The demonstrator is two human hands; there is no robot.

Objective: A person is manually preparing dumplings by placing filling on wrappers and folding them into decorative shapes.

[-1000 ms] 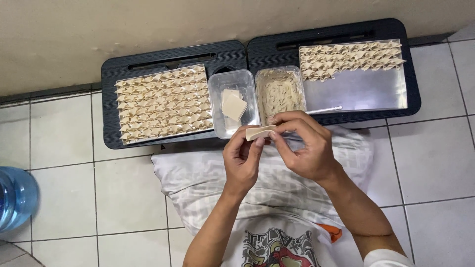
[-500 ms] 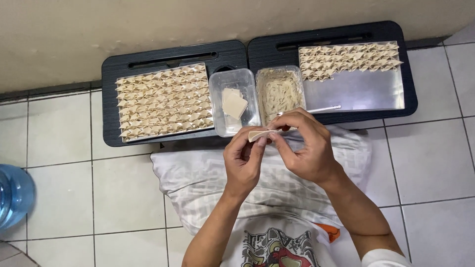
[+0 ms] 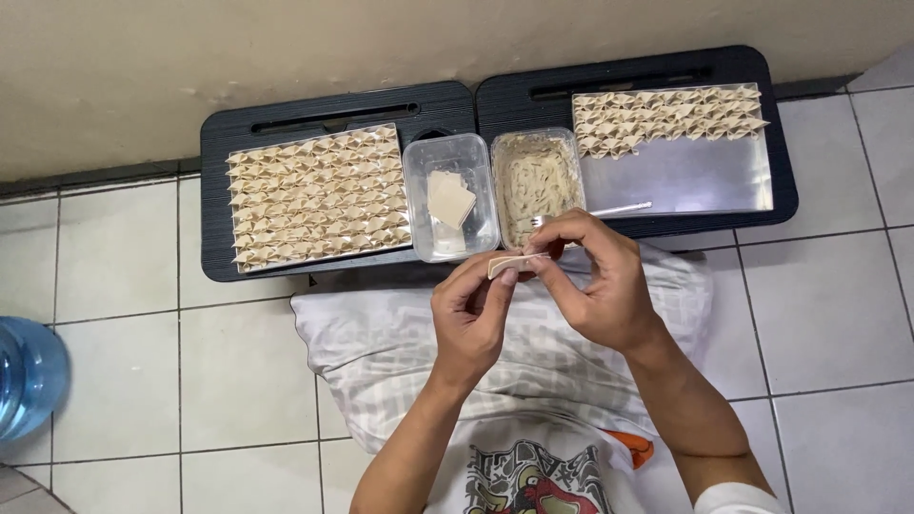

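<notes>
At frame centre, both hands, the left hand [image 3: 473, 319] and the right hand [image 3: 592, 286], are pinching a folded wrapper [image 3: 511, 263] between them, pressing its edges shut, just below the filling tub [image 3: 534, 184].

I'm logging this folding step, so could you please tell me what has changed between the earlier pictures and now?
Little changed: both hands, left hand and right hand, keep their grip on the folded wrapper, which now looks pressed flatter. The two trays of folded pieces, the wrapper tub and the filling tub stayed put.
</notes>
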